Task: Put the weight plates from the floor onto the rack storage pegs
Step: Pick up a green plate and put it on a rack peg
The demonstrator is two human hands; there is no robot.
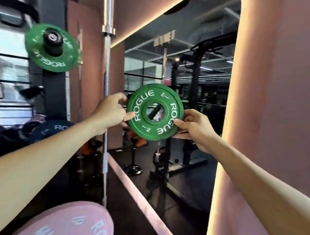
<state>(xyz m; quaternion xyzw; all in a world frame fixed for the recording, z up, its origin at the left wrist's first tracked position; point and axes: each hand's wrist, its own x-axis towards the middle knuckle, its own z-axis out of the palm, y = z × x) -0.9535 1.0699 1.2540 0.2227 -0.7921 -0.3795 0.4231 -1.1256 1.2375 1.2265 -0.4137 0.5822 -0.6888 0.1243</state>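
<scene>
Green change plate (155, 112) held up at centre frame — pinched at both rims, off the floor and not yet on a peg.

Marked 1 KG, it looks light, rigid and hard-coated, so it should neither flex nor sag, though the smooth painted face may slide under fingertips. The left hand (111, 111) pinches the left edge and the right hand (193, 128) pinches the right edge, thumbs on the front face — a rim hold that keeps the centre hole free for threading. At upper left of the frame, a matching green plate (51, 47) already sits on a storage peg (53, 38), well apart from the held one.
</scene>
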